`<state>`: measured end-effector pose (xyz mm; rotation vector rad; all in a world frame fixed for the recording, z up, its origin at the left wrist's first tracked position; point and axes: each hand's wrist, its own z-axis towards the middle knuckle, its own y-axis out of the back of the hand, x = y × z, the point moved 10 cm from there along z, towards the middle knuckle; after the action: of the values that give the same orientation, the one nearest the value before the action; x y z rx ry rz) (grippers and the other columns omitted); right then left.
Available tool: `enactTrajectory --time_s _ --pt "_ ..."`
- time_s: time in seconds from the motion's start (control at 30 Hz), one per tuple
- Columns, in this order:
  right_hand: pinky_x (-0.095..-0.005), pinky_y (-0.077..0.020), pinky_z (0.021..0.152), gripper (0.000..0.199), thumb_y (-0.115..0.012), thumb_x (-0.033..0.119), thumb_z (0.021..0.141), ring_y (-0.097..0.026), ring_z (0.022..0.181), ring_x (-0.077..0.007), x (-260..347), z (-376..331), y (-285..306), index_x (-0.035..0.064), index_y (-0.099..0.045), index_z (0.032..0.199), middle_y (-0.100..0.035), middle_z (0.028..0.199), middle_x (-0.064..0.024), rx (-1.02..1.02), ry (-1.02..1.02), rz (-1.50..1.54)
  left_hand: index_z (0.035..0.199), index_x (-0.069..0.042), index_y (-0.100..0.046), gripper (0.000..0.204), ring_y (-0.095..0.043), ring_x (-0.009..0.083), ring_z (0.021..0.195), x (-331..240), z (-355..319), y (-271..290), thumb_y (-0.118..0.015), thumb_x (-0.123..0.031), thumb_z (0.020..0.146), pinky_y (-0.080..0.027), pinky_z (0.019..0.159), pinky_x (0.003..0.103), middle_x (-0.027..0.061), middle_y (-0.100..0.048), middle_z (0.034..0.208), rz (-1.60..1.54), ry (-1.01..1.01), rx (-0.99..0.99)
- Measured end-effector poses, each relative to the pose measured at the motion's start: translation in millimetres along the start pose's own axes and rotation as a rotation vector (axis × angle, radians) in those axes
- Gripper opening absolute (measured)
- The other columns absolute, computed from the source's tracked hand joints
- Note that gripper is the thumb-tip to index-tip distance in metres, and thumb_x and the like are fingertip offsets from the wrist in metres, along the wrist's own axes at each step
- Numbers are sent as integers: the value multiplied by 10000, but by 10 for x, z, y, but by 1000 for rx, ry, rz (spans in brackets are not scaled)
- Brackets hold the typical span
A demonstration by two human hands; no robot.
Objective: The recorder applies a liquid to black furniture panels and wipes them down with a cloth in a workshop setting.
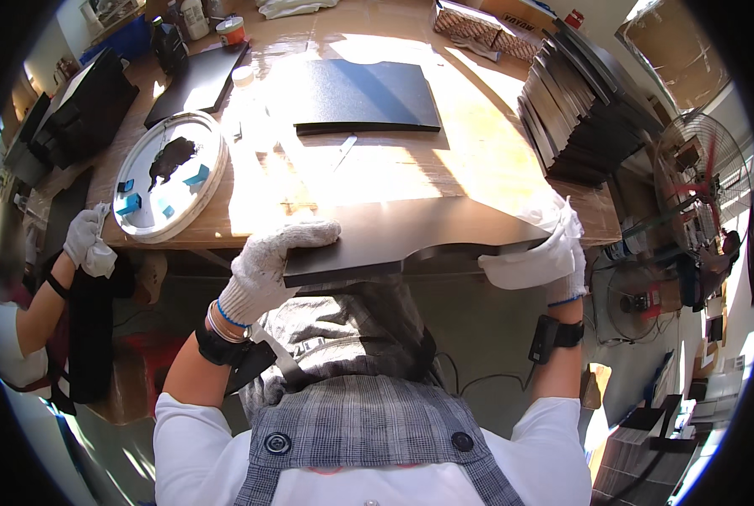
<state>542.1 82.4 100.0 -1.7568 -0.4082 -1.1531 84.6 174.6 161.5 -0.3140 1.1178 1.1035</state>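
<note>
My left hand point(267, 259), in a white knit glove, grips the left end of a dark board point(428, 226) with a curved cutout along its near edge. The thumb side lies over the top face. At the board's right end my right hand point(573, 271), also gloved, holds a white cloth point(533, 253) that wraps against the edge; the cloth covers most of its fingers. The board is held over my lap at the table's near edge. Beyond it, a stack of similar black boards point(364, 94) lies on the table, with a small knife-like tool point(344, 152) in front.
A white round lid point(212, 190) with black paste and blue sponge pieces is at left. Black boards stand in a row point(575, 105) at right, near a fan point(702, 181). Bottles point(168, 46) stand at the far left. A co-worker's gloved hand point(86, 240) holds cloth at left.
</note>
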Motion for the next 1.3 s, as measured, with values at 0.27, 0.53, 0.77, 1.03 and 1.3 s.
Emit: enactTrajectory --time_s 0.27,0.53,0.77,1.03,1.3 --pt "-236 -488 915 472 -463 282 1090 -598 1026 -111 -1302 -818 579 -2 -468 1467 -636 1212 -33 114 -246 -303 1466 -33 -472 614 -571 340 1305 755 -1300 -376 -674 14 888 -469 1096 394 262 -485 1491 -488 587 -359" --pt "-310 -493 1012 473 -624 186 993 -603 1196 -198 -996 -709 50 3 -529 1419 -622 1331 -111 357 218 -1038 1161 -128 -713 497 -645 399 1107 259 -1170 -595 -798 -96 672 -525 917 411 140 -704 1210 642 274 256" --pt "-409 -566 942 381 -562 256 1057 -655 1100 -239 -359 14 -114 58 -529 1381 -650 1227 -117 237 -72 -17 1224 -119 -697 509 -720 297 1002 463 -899 -484 -863 -165 745 -562 930 352 105 -733 1144 489 279 65" --pt "-329 -582 733 336 -497 321 1070 -678 866 -202 -1169 913 -1353 48 -634 1209 -689 1011 -89 302 31 -595 1156 -126 -707 597 -738 283 873 730 -935 -514 -897 -493 725 -584 796 360 84 -751 1029 337 483 -45" --pt "-509 -387 1104 664 -733 348 803 -475 1285 -417 -2175 -825 -2894 46 -552 1366 -517 1378 -224 1091 325 -1713 1169 -85 -588 300 -631 152 774 1248 -1221 -934 -630 -44 875 -511 943 605 20 -606 874 -1279 917 -348"
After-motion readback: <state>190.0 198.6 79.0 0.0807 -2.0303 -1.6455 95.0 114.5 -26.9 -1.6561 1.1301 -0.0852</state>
